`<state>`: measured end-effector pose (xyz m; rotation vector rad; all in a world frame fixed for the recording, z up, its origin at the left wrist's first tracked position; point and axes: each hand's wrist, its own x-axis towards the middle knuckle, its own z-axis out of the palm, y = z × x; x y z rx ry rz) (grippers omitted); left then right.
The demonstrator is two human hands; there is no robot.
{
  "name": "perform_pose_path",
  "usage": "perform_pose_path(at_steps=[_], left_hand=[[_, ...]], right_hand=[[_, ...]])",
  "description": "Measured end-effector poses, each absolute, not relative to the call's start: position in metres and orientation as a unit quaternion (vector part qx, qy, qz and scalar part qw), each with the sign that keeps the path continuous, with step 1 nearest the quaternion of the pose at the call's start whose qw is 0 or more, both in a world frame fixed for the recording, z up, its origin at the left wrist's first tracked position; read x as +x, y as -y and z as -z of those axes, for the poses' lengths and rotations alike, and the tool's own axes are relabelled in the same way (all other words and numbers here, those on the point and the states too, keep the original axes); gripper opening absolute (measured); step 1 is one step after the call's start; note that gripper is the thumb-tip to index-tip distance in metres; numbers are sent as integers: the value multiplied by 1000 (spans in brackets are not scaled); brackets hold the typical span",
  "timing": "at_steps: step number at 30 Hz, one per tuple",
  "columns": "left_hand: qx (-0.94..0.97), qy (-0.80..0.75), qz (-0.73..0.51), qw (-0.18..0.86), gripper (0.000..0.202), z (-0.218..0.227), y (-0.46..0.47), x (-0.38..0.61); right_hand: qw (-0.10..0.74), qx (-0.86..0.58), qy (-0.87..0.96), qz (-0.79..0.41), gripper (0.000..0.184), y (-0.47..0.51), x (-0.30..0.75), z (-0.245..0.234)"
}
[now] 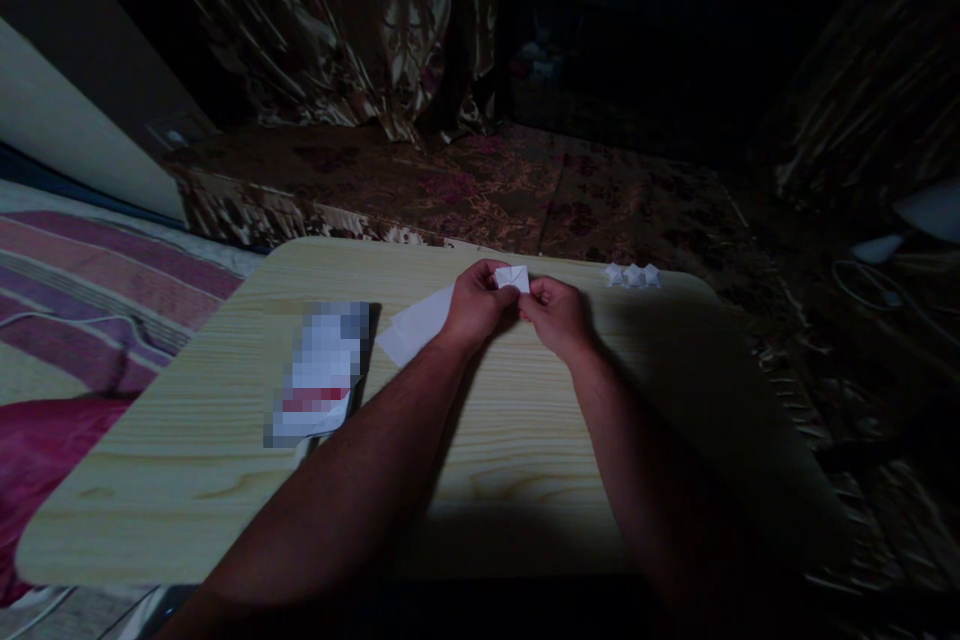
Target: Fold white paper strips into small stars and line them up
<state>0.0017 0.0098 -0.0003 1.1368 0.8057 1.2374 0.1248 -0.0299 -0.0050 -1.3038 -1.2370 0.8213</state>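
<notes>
Between my hands, just above the table's far half, is a small folded piece of white paper (513, 277) with crease lines across its face. My left hand (480, 300) is closed on its left side, thumb along the lower edge. At its lower right corner, my right hand (553, 312) pinches the paper with thumb and forefinger. Flat white paper sheets (415, 325) lie under and beside my left wrist. Three small white folded paper stars (634, 275) sit in a row near the far right edge.
The pale wood-grain table (480, 450) has rounded corners. A blurred white packet or booklet (319, 375) lies left of my left forearm. A striped bedspread (90, 290) is at the left, patterned curtains (375, 10) hang behind, and a white cable (870, 280) runs at the right.
</notes>
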Motion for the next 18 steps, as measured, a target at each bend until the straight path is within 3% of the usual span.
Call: perform_pose_path(at_steps=[14,18], left_hand=[[484,-348,-546,589,28,-1,-9,1],[468,-348,-559,590,29,1,-11,1]], right_hand=[[527,-583,516,-341,7,31,125,2],[559,-569,486,-357,11,31,124,-1]])
